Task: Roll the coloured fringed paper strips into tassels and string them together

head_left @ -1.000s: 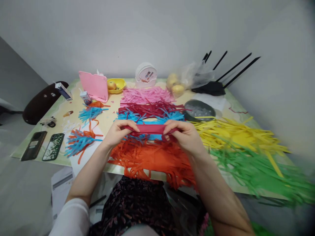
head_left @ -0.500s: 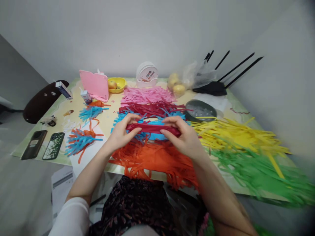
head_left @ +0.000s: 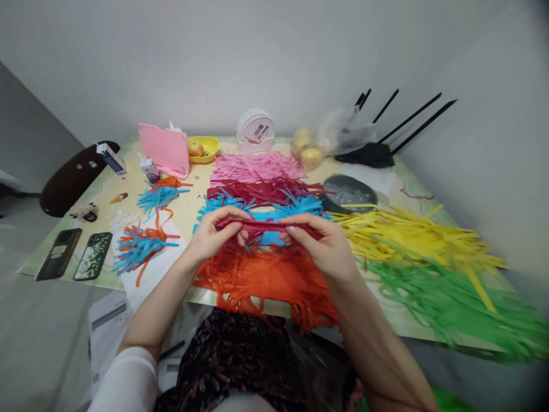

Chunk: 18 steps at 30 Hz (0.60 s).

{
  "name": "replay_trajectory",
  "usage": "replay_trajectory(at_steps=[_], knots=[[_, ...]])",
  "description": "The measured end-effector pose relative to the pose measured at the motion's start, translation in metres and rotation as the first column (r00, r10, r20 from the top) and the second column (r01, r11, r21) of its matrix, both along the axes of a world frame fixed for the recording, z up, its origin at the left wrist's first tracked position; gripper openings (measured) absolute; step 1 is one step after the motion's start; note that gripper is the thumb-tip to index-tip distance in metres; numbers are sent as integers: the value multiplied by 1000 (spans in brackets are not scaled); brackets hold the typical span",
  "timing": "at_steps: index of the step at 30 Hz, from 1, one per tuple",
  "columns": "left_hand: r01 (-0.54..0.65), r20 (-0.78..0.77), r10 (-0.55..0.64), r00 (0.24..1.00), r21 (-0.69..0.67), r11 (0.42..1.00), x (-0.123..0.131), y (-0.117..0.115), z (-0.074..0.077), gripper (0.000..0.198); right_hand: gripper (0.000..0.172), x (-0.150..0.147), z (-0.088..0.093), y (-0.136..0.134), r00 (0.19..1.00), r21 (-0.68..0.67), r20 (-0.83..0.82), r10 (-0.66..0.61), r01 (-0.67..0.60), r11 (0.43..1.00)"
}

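A dark red strip of rolled tissue paper (head_left: 268,226) stretches level between my two hands. My left hand (head_left: 218,232) pinches its left part between thumb and fingers. On the other side, my right hand (head_left: 317,237) grips the right part the same way. Below the roll lies a blue fringed sheet (head_left: 271,237), partly covered by my fingers. Nearer to me is an orange fringed sheet (head_left: 270,274). Behind the hands, a dark red fringed sheet (head_left: 257,193) and a pink fringed sheet (head_left: 257,167) are laid out.
Yellow fringe (head_left: 407,232) and green fringe (head_left: 454,300) spread over the right side. Two blue-and-orange tassels, one being the nearer tassel (head_left: 143,246), lie left, beside two phones, including a patterned phone (head_left: 93,256). A dark green dish (head_left: 349,191) and router (head_left: 366,154) stand right.
The roll looks thinner and tighter now. My fingers have curled further under it, with both thumbs still on top. The sheets around have stayed put.
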State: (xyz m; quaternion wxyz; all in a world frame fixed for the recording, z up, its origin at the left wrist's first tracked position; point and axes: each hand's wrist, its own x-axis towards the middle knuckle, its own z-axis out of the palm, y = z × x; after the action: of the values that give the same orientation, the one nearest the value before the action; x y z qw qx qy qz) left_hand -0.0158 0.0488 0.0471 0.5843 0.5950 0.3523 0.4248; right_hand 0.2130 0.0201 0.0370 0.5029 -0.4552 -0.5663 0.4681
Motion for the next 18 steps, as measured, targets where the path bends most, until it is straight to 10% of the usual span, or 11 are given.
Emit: replay_trajectory(at_steps=[10, 18], knots=[[19, 132, -27, 991, 56, 998, -2, 5, -10, 19, 18, 0, -3, 3, 1000, 184, 5, 13, -13, 983], [11, -247, 85, 965, 365, 931, -4, 0, 2, 23, 22, 3, 7, 3, 985, 140, 174, -7, -18, 990]])
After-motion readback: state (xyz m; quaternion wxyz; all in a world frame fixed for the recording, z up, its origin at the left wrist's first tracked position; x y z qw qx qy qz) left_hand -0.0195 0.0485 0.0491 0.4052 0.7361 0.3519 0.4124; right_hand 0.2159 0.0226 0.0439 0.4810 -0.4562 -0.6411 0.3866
